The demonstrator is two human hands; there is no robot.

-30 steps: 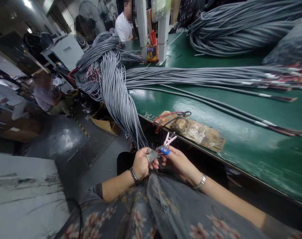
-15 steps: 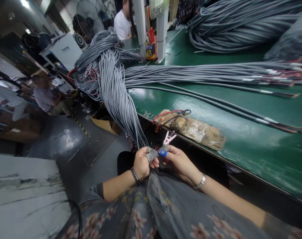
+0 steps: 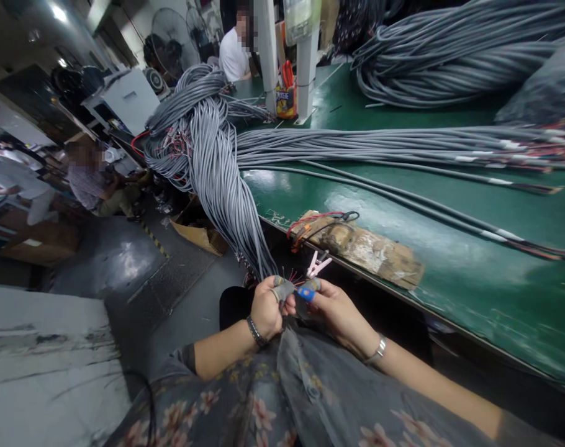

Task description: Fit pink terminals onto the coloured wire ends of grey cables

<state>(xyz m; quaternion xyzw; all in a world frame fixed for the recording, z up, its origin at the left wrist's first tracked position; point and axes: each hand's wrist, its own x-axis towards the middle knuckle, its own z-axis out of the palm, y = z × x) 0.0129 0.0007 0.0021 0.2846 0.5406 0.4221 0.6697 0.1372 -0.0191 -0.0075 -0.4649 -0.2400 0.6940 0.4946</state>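
My left hand (image 3: 266, 308) is closed in a pinch on a grey cable end, with grey finger covers on the thumb and forefinger. Thin red and dark wires (image 3: 293, 277) fan out between my two hands. Close beside it, my right hand (image 3: 341, 310) pinches at these wires; blue tape wraps its thumb and a grey cover sits on a finger. The exact grip is hidden by the fingertips. A pale pink clip (image 3: 316, 266) stands just above my right fingers. Behind my left hand hangs a thick bundle of grey cables (image 3: 224, 167) over the table edge.
On the green table (image 3: 473, 298) lies a worn wooden block (image 3: 375, 251) with red and black leads. Stripped grey cables (image 3: 357, 139) stretch across, and a large cable coil (image 3: 431, 68) lies behind. A white post (image 3: 305, 81) rises at the back. Other people sit farther off.
The view has shifted slightly, so the table and cables appear a little lower. My hands stay together at the wires, with more of the red strands showing between them.
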